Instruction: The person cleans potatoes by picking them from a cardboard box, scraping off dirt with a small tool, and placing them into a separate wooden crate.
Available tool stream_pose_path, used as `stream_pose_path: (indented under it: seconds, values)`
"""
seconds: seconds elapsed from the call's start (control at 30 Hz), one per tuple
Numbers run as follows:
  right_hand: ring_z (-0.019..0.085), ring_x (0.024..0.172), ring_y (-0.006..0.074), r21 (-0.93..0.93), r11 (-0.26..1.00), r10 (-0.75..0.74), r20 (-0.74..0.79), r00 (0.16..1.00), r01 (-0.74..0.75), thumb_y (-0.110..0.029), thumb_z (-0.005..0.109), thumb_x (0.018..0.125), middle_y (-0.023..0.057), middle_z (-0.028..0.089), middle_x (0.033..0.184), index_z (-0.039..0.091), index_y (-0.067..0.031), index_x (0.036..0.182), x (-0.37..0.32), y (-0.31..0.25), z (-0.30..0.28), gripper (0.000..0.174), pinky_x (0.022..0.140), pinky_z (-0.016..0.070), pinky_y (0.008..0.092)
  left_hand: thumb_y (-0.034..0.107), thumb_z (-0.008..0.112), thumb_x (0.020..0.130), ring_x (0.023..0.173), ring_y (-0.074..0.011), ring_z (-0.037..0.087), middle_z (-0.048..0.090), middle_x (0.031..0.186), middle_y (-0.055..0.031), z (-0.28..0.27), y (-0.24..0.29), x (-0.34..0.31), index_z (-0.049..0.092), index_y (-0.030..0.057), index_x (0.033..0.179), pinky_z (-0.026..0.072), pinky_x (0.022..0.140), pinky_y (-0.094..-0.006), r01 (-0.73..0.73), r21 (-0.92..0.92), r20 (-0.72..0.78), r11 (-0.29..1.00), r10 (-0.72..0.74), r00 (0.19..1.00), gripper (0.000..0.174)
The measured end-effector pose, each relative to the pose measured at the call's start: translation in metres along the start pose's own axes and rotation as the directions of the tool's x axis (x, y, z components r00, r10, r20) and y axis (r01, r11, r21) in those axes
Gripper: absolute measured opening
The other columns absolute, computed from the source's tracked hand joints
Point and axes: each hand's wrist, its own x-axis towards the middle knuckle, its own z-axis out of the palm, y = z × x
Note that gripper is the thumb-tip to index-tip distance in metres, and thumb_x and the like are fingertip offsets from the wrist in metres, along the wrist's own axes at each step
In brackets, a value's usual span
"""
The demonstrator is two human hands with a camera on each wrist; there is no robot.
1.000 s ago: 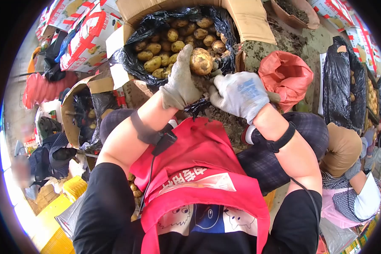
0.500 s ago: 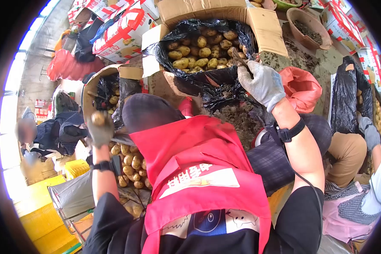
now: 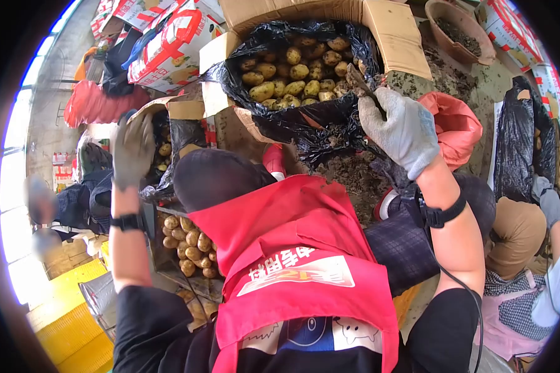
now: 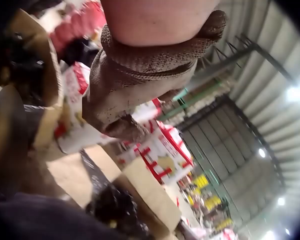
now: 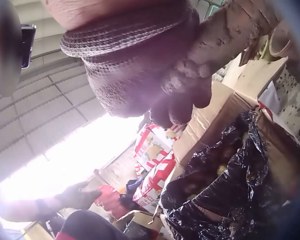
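Note:
My left hand, in a dirty grey knit glove, is raised beside a smaller carton at the left. Its fingers look straight and blurred, with no potato in them. In front of me, potatoes fill a carton lined with a black plastic bag. At that carton's near right corner, my gloved right hand grips a mud-caked, stick-like thing. In the right wrist view its fingers curl under it; I cannot tell what kind of thing it is.
Below the left hand lie paler potatoes beside my knee. A red sack stands open at the right, near loose soil. Behind it sits a brown basin holding soil. Another person works at far right.
Both hands were at the big carton, the left with a large potato. The left hand has swung left with it and now shows none. The right hand has moved a little right.

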Motion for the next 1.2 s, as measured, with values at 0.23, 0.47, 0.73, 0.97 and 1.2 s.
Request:
stream_pose_path:
  seconds: [0.23, 0.47, 0.73, 0.97, 1.2]
  values:
    - [0.067, 0.063, 0.0429, -0.059, 0.992, 0.119, 0.077, 0.990, -0.115, -0.030, 0.068, 0.093, 0.0203, 0.064, 0.064, 0.062, -0.0087, 0.074, 0.011, 0.011, -0.004, 0.030, 0.057, 0.0516, 0.0533, 0.031, 0.060, 0.107, 0.107, -0.0177, 0.069, 0.062, 0.141, -0.0034, 0.003, 0.102, 0.301, 0.052, 0.0175, 0.152, 0.0580, 0.090, -0.0294, 0.734, -0.510, 0.678, -0.448, 0.316, 0.663, 0.047]
    - [0.064, 0.060, 0.0411, -0.015, 0.979, 0.204, 0.186, 0.961, -0.205, -0.021, 0.071, 0.091, 0.0189, 0.061, 0.063, 0.059, -0.0084, 0.073, 0.037, 0.034, -0.004, 0.025, 0.053, 0.0480, 0.0503, 0.055, 0.074, 0.088, 0.138, -0.0387, 0.057, 0.055, 0.148, -0.0328, 0.144, 0.244, 0.422, 0.042, -0.0141, 0.149, 0.0481, 0.112, -0.0407, 0.707, -0.612, 0.764, 0.355, 0.032, 0.645, 0.098]
    - [0.063, 0.061, 0.0420, 0.012, 0.982, 0.182, 0.218, 0.959, -0.189, -0.017, 0.072, 0.090, 0.0192, 0.061, 0.064, 0.057, -0.0070, 0.073, 0.043, 0.036, -0.001, 0.026, 0.053, 0.0467, 0.0504, 0.033, 0.082, 0.090, 0.117, -0.0250, 0.065, 0.064, 0.132, -0.0199, 0.124, 0.247, 0.401, 0.043, -0.0013, 0.148, 0.0530, 0.103, -0.0359, 0.717, -0.678, 0.723, -0.163, 0.024, 0.690, 0.078]
    - [0.071, 0.068, 0.0409, -0.042, 0.987, 0.155, 0.078, 0.985, -0.152, -0.031, 0.067, 0.095, 0.0186, 0.070, 0.072, 0.067, -0.0094, 0.080, 0.035, 0.023, 0.005, 0.027, 0.060, 0.0555, 0.0521, 0.012, 0.085, 0.090, 0.110, -0.0128, 0.060, 0.060, 0.124, -0.0059, -0.056, 0.218, 0.324, 0.044, 0.0045, 0.145, 0.0526, 0.101, -0.0301, 0.272, -0.866, 0.213, -0.420, 0.184, 0.960, 0.069]
    - [0.073, 0.076, 0.0414, -0.114, 0.987, 0.134, 0.170, 0.976, -0.116, -0.040, 0.059, 0.098, 0.0189, 0.073, 0.081, 0.071, -0.0084, 0.088, 0.016, 0.014, 0.008, 0.035, 0.067, 0.0568, 0.0532, 0.014, 0.084, 0.088, 0.105, -0.0170, 0.063, 0.065, 0.117, -0.0136, -0.118, 0.263, 0.259, 0.047, 0.0008, 0.135, 0.0554, 0.093, -0.0346, 0.066, -0.908, 0.098, -0.415, -0.057, 0.993, 0.061]
